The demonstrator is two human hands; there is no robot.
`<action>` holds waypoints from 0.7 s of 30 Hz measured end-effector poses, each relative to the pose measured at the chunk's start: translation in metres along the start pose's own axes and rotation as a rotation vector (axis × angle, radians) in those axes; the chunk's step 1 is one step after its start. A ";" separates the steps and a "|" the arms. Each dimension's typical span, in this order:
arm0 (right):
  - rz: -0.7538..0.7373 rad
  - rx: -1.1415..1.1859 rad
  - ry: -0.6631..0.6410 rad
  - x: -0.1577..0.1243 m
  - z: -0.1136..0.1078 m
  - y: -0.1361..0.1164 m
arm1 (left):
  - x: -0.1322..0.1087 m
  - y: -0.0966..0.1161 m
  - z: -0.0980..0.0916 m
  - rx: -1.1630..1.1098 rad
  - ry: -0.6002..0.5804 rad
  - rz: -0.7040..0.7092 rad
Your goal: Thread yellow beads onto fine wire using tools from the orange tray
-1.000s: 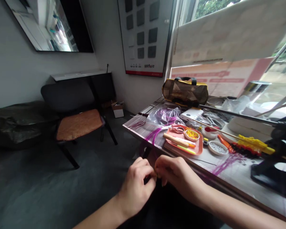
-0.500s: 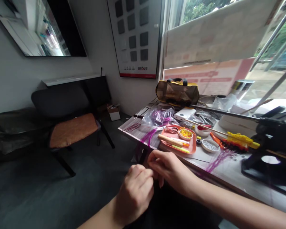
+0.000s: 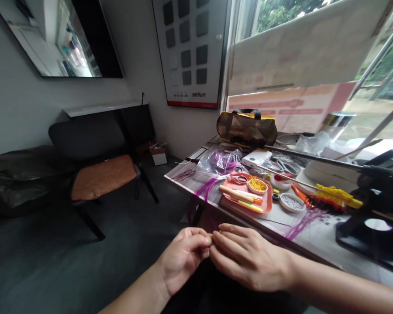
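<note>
My left hand [image 3: 183,257] and my right hand [image 3: 249,257] meet in front of the table's near edge, low in the head view. Their fingertips touch in a pinch around something tiny, with a yellowish speck showing at about the contact point; I cannot make out what it is. The left fingers are curled, the right fingers lie close together over them. Just beyond the hands lies an orange tray [image 3: 265,205] with scissors, a wooden stick and a small dish of yellow rubber bands [image 3: 257,185]. Purple hair strands [image 3: 205,187] hang over the table edge.
The table [image 3: 314,235] carries a plastic bag of purple strands [image 3: 221,159], a white dish of beads [image 3: 291,202], a yellow-black bag [image 3: 247,126], a black stand [image 3: 373,222] and a long rod. A chair with an orange seat [image 3: 101,176] stands at left on dark floor.
Both hands have dropped lower and nearer to me, still pinched together. The right hand now lies flatter over the left fingertips. The view shifted slightly.
</note>
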State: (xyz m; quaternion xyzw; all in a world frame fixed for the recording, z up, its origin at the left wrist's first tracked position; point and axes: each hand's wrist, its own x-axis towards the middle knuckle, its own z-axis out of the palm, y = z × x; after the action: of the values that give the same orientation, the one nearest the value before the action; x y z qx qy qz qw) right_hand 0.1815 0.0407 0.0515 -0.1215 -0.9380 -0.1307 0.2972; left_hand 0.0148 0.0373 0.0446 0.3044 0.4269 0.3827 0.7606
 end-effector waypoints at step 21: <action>1.062 1.207 -0.063 0.015 0.004 0.005 | -0.015 -0.013 0.001 1.147 0.166 0.958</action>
State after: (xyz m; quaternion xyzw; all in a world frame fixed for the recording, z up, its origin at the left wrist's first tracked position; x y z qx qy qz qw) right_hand 0.1685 0.0491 0.0579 -0.3734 -0.6718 0.5610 0.3074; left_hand 0.0151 0.0182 0.0414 0.7755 0.4361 0.4112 0.1982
